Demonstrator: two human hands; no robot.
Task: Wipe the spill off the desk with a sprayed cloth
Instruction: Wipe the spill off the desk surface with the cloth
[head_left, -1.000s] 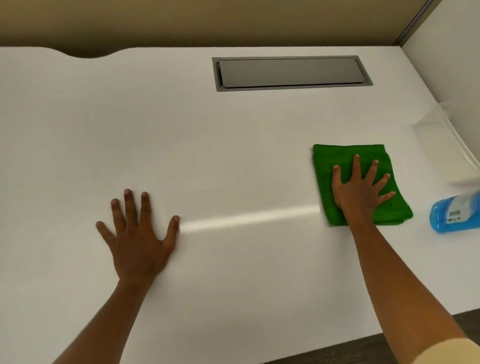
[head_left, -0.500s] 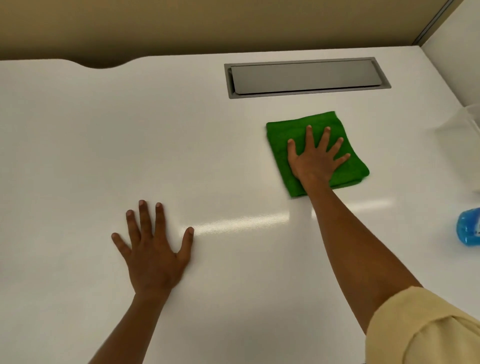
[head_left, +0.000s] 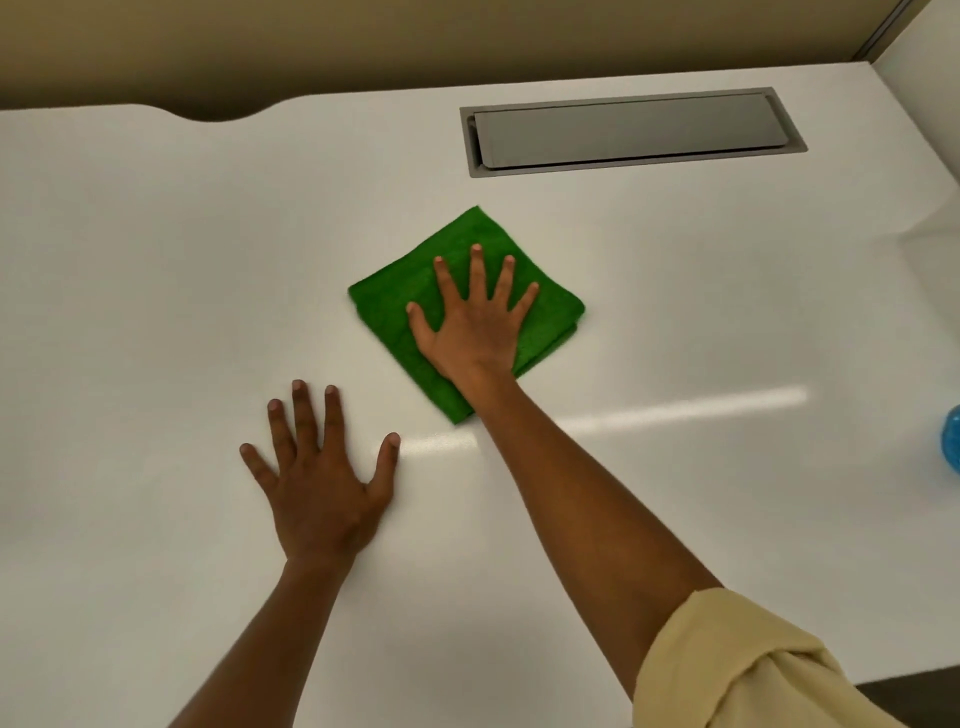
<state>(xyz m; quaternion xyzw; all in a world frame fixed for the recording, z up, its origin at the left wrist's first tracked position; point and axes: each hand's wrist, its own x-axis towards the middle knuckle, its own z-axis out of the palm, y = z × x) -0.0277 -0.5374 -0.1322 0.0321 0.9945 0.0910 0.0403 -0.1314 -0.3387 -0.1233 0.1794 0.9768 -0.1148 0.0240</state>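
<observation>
Wiping underway: right hand (head_left: 475, 327) spread flat on cloth (head_left: 395, 306), left hand (head_left: 322, 493) splayed on worktop (head_left: 156, 260); no spill visible.

Even indoor light, glare streak on desk (head_left: 156, 260), slight wide-angle edge warp, mild blur.

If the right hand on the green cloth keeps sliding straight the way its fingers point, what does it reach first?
Probably bare desk first, then the grey cable hatch. The right hand lies flat on the green cloth, fingers pointing away; nothing else shows in that line.
</observation>
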